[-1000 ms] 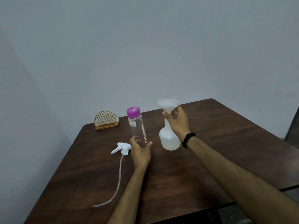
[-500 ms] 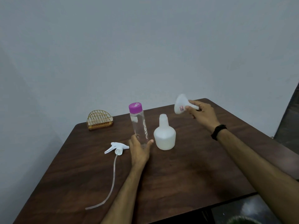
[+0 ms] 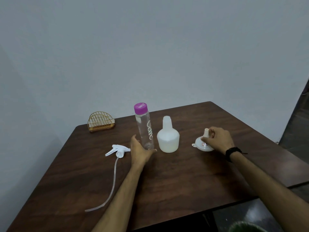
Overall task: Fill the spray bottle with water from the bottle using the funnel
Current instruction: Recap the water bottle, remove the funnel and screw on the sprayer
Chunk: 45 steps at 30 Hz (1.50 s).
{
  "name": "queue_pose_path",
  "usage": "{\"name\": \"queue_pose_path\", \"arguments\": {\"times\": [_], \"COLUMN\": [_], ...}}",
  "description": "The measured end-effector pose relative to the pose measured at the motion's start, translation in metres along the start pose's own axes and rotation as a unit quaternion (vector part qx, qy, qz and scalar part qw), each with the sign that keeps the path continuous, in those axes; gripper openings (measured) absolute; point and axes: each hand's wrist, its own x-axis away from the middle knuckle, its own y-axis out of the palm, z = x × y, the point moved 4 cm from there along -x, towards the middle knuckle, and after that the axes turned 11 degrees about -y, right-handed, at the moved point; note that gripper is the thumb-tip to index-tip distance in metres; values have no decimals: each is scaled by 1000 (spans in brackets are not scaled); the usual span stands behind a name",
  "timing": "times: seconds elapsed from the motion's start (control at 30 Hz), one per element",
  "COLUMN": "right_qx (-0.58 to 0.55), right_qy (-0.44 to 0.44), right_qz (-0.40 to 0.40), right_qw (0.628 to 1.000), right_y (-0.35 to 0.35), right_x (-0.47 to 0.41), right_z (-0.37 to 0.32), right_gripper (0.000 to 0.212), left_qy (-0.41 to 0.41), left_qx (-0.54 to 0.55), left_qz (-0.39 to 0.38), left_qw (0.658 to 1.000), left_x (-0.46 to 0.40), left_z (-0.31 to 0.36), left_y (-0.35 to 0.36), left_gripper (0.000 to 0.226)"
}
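A clear water bottle (image 3: pixel 144 128) with a purple cap stands upright on the dark wooden table (image 3: pixel 167 181). My left hand (image 3: pixel 139 152) cups its base with the fingers spread around it. To its right stands the white spray bottle body (image 3: pixel 168 138), its neck uncapped. Further right, a white funnel (image 3: pixel 203 144) rests mouth-down on the table with its spout up, and my right hand (image 3: pixel 217 139) pinches the spout. The white trigger sprayer head (image 3: pixel 117 150) with its long tube lies left of my left hand.
A gold wire holder (image 3: pixel 100 121) sits at the table's back left corner by the wall. The table's right edge drops to a dark floor, and a green rim (image 3: pixel 245 227) shows below the front edge at the bottom right.
My right hand lifted the funnel out of the spray bottle's neck, carried it right, and set it upside down on the table. My left hand stayed at the water bottle's base.
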Motion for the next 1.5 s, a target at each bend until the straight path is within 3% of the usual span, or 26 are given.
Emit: {"name": "queue_pose_path", "arguments": {"times": [0.1,0.2,0.27,0.33,0.47,0.57,0.8,0.93,1.17,1.27,1.4,1.5], "right_qx": [69,68,24,-26,-100,-117,-90,-80,-97,-129,-208,-245], "right_qy": [-53,-148,-204,-232,-185,-159,-179,-186,-220,-241,-308,-320], "right_qz": [98,182,166,126,57,68,125,171,188,201,113,-2], "right_qw": [991,970,965,964,976,978,972,964,952,941,921,915], "right_y": [2,4,14,29,62,74,80,76,69,64,59,69], "right_x": [9,14,16,19,21,22,31,37,50,59,67,78], "right_z": [-15,-49,-70,-87,-97,-97,-93,-94,-105,-112,-143,-173], "right_gripper": [54,52,47,52,84,91,77,68,61,51,14,20], "left_qy": [11,49,66,39,-78,-89,-127,-123,-88,-99,-62,7], "left_qx": [-10,-80,-164,-262,-410,-432,-383,-391,-394,-304,-176,-68], "left_qz": [16,89,145,164,118,98,52,80,90,77,101,150], "left_qw": [1000,992,974,950,901,892,913,909,910,944,977,986], "left_x": [6,1,-4,-13,-24,-27,-30,-31,-33,-32,-29,-16], "left_z": [13,33,42,41,11,-15,-28,-24,-17,-16,14,50], "left_y": [-20,-57,-85,-108,-124,-122,-115,-116,-101,-98,-109,-125], "left_gripper": [113,84,58,49,61,64,70,82,55,51,46,46]}}
